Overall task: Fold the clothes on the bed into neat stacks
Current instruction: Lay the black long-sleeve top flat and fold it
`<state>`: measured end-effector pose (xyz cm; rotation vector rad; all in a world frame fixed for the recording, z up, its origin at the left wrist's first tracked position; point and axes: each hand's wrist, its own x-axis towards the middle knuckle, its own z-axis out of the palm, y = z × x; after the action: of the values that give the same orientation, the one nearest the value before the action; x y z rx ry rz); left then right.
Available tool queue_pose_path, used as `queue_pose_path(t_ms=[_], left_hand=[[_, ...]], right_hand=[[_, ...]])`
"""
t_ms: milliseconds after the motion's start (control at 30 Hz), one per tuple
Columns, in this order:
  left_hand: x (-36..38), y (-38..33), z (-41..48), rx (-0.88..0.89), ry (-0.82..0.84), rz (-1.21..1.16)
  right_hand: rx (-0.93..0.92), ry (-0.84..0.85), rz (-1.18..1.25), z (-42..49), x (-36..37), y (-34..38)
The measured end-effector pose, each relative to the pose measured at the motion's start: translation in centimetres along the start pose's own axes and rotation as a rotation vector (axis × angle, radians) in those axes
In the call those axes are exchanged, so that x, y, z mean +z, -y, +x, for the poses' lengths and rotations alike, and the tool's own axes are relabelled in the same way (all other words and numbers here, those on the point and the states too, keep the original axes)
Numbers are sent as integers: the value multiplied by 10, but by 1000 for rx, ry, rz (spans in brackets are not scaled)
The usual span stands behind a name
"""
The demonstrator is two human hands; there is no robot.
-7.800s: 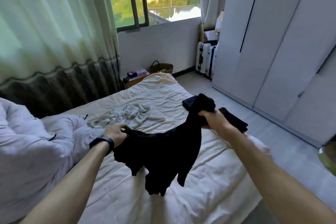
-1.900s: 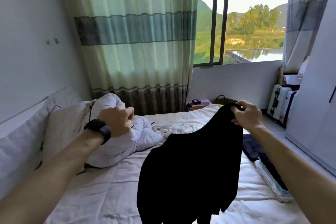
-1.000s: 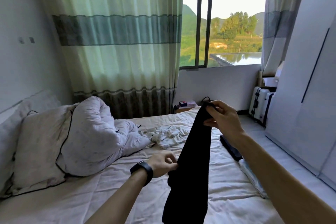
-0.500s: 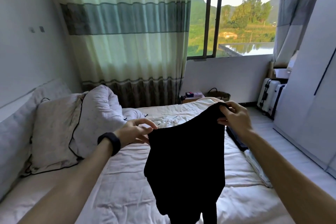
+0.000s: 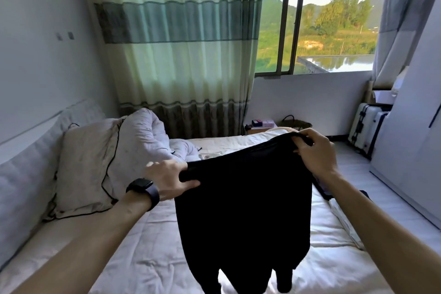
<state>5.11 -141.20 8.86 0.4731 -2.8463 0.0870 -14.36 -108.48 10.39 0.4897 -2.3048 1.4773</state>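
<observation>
Pinched at its top edge by left hand (image 5: 170, 178) and right hand (image 5: 315, 153), black garment (image 5: 243, 210), possibly trousers, is hung lengthwise over bed (image 5: 148, 253).

2 hands (image 5: 241, 170) stretching black garment (image 5: 245, 203) above bed (image 5: 152, 253), striped curtain (image 5: 181, 55)

1. The garment (image 5: 243, 198) is plain black, with no print showing.
2. The bed (image 5: 148, 260) has an off-white sheet without pattern.
3. The pillow (image 5: 88, 162) is beige, edged with thin black piping.
4. The duvet (image 5: 145, 133) is pale greyish white.
5. The curtain (image 5: 181, 59) is pale green-white, with a broad grey-green horizontal band high up and a darker grey-brown band at the hem.
6. The watch (image 5: 143, 190) is black, strap included.
7. The suitcase (image 5: 366, 126) is white with black trim.
8. The wardrobe (image 5: 412, 138) is plain white.
</observation>
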Motion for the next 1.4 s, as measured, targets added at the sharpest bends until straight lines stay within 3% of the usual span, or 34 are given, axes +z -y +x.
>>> queue_pose_path(t_ms=[67, 133, 233, 300, 433, 533, 633, 733, 833, 1033, 1200, 1300, 1400], left_hand=[[1, 4, 1, -105, -273, -368], [0, 6, 3, -218, -438, -667], [-7, 8, 2, -196, -600, -699], [-17, 16, 4, -231, -649, -679], [-26, 47, 19, -337, -567, -545], [-22, 54, 24, -358, -466, -569], [-12, 48, 10, -199, -390, -390], [-2, 53, -22, -78, -324, -174], [11, 62, -50, 6, -328, -146], [40, 84, -71, -219, -457, -291], [99, 64, -58, -686, -429, -548], [126, 63, -37, -671, -334, -661], [138, 77, -10, -453, -268, -459]], right_hand=[[-66, -40, -42, 0, -3, 4], [-165, -83, -76, -4, -6, 2], [-288, -103, -115, -8, -6, -7], [-282, -29, -119, -7, -8, -14], [-95, 271, -37, -8, -15, -20], [-80, 226, -60, -8, -17, -19], [-39, 154, -98, -18, -18, -22], [115, 236, -5, -36, -15, -48], [242, 268, 150, -61, -12, -73], [-42, -3, 16, -92, 2, -71], [-81, -188, -57, -94, 35, -75], [-94, -207, -85, -84, 56, -86], [-82, -166, -143, -65, 79, -106]])
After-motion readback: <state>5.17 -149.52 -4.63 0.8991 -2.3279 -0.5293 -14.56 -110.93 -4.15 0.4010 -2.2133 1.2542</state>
